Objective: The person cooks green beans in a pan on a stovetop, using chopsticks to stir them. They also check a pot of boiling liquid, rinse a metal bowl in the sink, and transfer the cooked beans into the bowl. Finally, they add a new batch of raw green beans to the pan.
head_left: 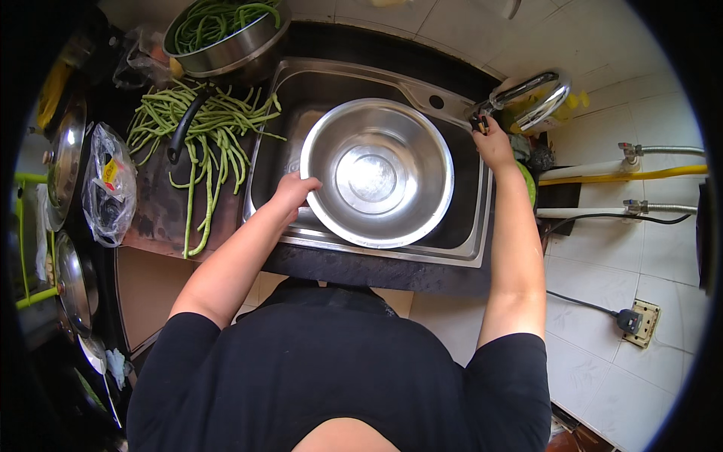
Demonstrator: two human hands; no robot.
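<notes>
Nearest the body, a dark stone counter edge (376, 273) runs in front of one rectangular steel sink (473, 242), brushed and dull, with rounded corners. Sitting in the sink is one large round steel bowl (376, 172), smooth and shiny, its flat base showing faint concentric rings; it is empty and fills most of the basin.

The left hand (292, 190) rests on the bowl's left rim, fingers curled over the edge in a light grip. The right hand (493, 145) reaches to the sink's far right corner, fingers closed about the base of one curved chrome tap (531, 98); how tightly they close cannot be told.

Left of the sink, on the brown counter, lies a loose heap of long, thin green beans (207, 132), too many to count, with one black handle (184, 128) lying across them. Further left sits one crinkled clear plastic bag (109, 184), and two round metal lids (68, 158) line the far left edge.

Farthest, a second steel bowl (233, 47), deeper, holds more green beans. White glazed tiles (640, 98) cover the wall to the right.
</notes>
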